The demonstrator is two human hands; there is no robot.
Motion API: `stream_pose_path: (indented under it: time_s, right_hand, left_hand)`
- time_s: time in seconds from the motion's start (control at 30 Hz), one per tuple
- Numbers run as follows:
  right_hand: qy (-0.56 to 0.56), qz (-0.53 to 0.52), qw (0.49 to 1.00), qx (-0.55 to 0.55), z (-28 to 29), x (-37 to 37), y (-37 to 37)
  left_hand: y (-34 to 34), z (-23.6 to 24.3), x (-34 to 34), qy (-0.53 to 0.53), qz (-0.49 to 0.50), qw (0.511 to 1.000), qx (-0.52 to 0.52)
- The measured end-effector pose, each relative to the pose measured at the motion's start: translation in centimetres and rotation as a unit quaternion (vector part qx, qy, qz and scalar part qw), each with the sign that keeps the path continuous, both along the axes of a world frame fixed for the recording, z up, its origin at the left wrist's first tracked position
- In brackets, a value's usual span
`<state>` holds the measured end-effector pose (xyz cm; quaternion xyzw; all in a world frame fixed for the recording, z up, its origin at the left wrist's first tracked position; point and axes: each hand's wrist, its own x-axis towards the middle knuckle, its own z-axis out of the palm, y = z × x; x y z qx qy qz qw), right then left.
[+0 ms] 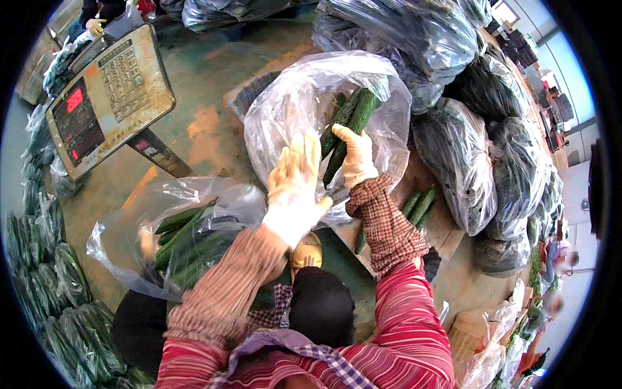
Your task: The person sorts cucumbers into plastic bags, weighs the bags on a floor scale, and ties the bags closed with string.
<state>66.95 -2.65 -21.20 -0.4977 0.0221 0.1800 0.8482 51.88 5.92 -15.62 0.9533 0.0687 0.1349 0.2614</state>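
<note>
My right hand [356,155], in a pale yellow glove, is closed around dark green cucumbers [360,115] over the mouth of a clear plastic bag [278,97]. The far ends of the cucumbers touch the bag's bunched far edge. Beside them, my left hand [295,172] lies flat, gloved, its fingers stretched out and nothing in them. How many cucumbers I hold is partly hidden by my fingers. Near my right forearm, more cucumbers [420,206] lie on a brown board. Another open clear bag [113,236] with cucumbers in it stands left of my left forearm.
A scale display [110,97] on a post [159,154] rises at the far left. Packed bags [453,162] are heaped at the right and far side. Filled bags [48,272] line the left edge. Other people [560,259] are at the right; a gloved co-worker's hand [95,26] shows top left.
</note>
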Motion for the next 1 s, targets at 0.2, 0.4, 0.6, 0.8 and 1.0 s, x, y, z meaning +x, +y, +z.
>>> stream_pose_path:
  time_s: [0.2,0.4,0.6,0.8,1.0]
  right_hand:
    - [-0.037,0.001,0.999,-0.029,1.7,3.7,-4.5]
    - [-0.002,0.088,0.996,0.021,5.7,1.8,-12.5]
    - [0.047,0.255,0.964,-0.055,6.6,-13.1,-17.9]
    - [-0.041,0.318,0.945,-0.061,11.8,-17.2,-15.8]
    - [-0.196,0.409,0.890,-0.050,20.0,-17.5,-6.8]
  left_hand:
    - [2.5,-13.0,3.9,0.069,-0.026,0.997,-0.001]
    - [4.2,-9.1,4.3,0.047,0.057,0.981,-0.178]
    - [5.6,0.8,0.1,0.160,-0.001,0.926,-0.343]
    - [10.1,7.4,-13.9,-0.171,0.283,0.892,0.307]
    - [19.1,6.4,-22.2,0.041,0.552,0.827,0.096]
